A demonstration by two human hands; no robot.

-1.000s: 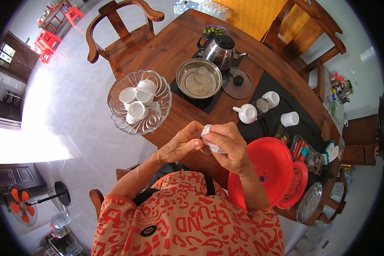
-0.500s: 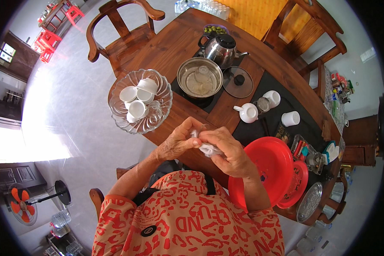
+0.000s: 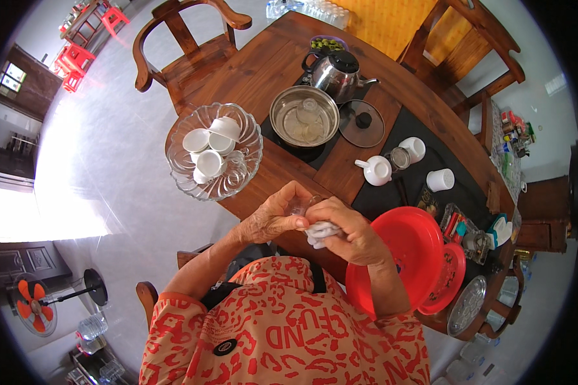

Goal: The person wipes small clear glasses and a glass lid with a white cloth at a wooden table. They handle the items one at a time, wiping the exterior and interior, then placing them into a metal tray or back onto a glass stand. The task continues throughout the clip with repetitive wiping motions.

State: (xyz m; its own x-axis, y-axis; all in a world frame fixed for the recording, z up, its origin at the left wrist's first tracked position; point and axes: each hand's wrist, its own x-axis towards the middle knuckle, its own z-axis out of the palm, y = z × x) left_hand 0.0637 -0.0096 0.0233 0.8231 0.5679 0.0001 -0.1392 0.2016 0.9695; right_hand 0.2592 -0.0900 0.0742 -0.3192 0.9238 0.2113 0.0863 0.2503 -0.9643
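Observation:
Over the near table edge, my left hand (image 3: pixel 271 217) grips a small clear glass cup (image 3: pixel 299 206), mostly hidden by the fingers. My right hand (image 3: pixel 353 236) is closed on a bunched white cloth (image 3: pixel 322 232) and presses against the cup's side. To the left of my hands stands a scalloped glass bowl (image 3: pixel 249 178) with several white cups (image 3: pixel 208 164) in it. Beyond them, a steel pot (image 3: pixel 278 131) holds clear glassware in shallow water. A white teapot (image 3: pixel 376 171) and a white cup (image 3: pixel 440 180) rest on the dark strip to the right.
A red basin (image 3: pixel 401 228) lies beside my right forearm, overlapping a red tray (image 3: pixel 453 269); a clear glass plate (image 3: pixel 467 305) sits at the right edge. Behind the pot are a steel kettle (image 3: pixel 331 81) and a glass lid (image 3: pixel 374 130). Wooden chairs (image 3: pixel 185 51) surround the table.
The clear cup now shows between my hands, where mostly cloth was visible before. The cloth has shifted and bunches lower under my right fingers. The whole view has moved slightly.

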